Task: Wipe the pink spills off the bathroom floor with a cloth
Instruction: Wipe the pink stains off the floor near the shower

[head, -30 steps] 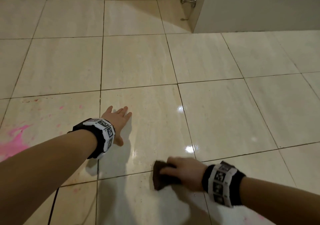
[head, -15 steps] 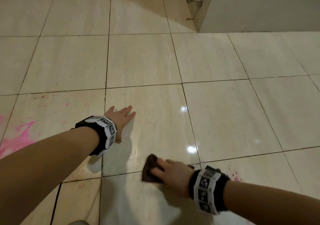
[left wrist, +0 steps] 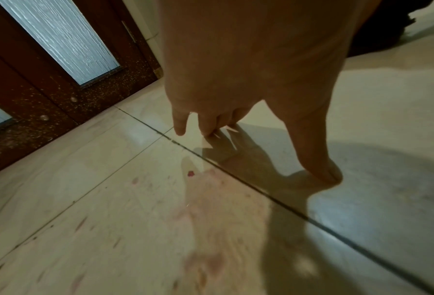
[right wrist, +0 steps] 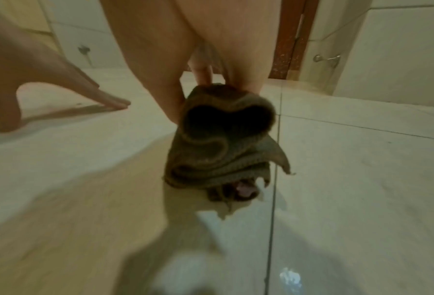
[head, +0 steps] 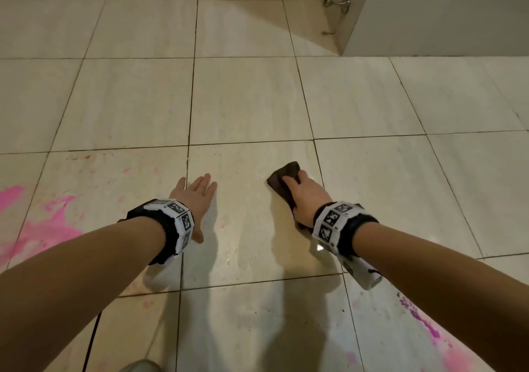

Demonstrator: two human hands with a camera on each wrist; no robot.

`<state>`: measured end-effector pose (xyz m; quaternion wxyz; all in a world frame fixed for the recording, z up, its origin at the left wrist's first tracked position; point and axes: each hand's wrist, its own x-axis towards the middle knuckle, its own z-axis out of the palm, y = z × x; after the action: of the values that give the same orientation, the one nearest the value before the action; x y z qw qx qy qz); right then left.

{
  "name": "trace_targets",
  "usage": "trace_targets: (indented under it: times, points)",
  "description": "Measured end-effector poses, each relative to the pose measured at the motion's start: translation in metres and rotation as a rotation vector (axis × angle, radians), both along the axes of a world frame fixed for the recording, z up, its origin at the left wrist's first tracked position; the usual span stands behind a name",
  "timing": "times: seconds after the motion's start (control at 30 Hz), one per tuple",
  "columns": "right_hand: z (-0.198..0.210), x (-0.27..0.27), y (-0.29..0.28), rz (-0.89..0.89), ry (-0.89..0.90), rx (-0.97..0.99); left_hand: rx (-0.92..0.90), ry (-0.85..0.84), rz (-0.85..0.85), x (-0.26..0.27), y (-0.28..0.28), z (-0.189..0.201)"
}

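Note:
A dark brown cloth lies folded on the cream floor tile. My right hand grips it and presses it down, thumb against its side; the right wrist view shows the cloth bunched under the palm. My left hand is propped on the floor to the left, fingers straight, fingertips and thumb touching the tile. A large pink spill spreads at the left edge with specks beyond it. Magenta and pink streaks lie under my right forearm.
A white cabinet or wall block with a metal hook stands at the far right. A dark wooden door with frosted glass is beyond my left hand. A black cable runs along the floor at the bottom left.
My right hand has slid the cloth forward and to the right, from the near grout line to the far part of the tile. The left hand stays planted.

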<state>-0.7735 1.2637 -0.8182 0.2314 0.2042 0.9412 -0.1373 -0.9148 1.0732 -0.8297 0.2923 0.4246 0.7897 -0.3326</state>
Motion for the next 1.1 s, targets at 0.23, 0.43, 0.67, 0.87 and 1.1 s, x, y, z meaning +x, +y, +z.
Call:
trace_targets:
  times: [0.23, 0.43, 0.67, 0.87, 1.1]
  points:
    - [-0.009, 0.03, -0.066, 0.384, 0.0, -0.02, 0.027, 0.009, 0.015, -0.001, -0.009, -0.002]
    - [-0.002, 0.047, -0.111, 0.602, -0.043, -0.126, 0.024, 0.003, 0.04, -0.004, -0.017, -0.001]
    - [0.004, 0.042, -0.11, 0.506, -0.05, -0.257, 0.048, -0.07, 0.029, -0.013, -0.015, 0.011]
    - [0.015, -0.028, -0.039, 0.091, 0.176, -0.109, 0.052, -0.027, 0.076, -0.018, -0.028, 0.006]
    - [-0.011, -0.043, -0.035, 0.139, 0.065, -0.013, 0.043, -0.052, 0.066, -0.024, -0.032, 0.001]
